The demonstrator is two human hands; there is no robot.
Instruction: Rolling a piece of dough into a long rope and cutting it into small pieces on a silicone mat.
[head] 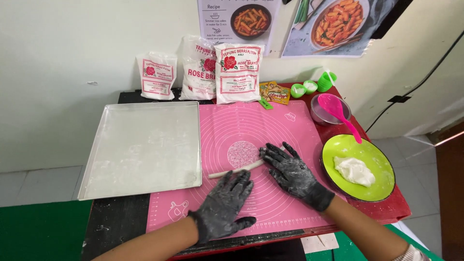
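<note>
Where the pink silicone rolling mat [270, 203] covers the black table [116, 222] toward its near edge, the left hand [224, 205] and right hand [290, 171], both in black floured gloves, lie flat and spread apart on a thin white rope of dough [232, 170] at the mat's centre. A square metal tray [145, 145] lies beside the mat's left edge, a lime-green round plate [367, 159] with a white dough lump [355, 170] beside its right edge, and three white flour bags [238, 72] lean on the pale wall [58, 58] at the far edge.
</note>
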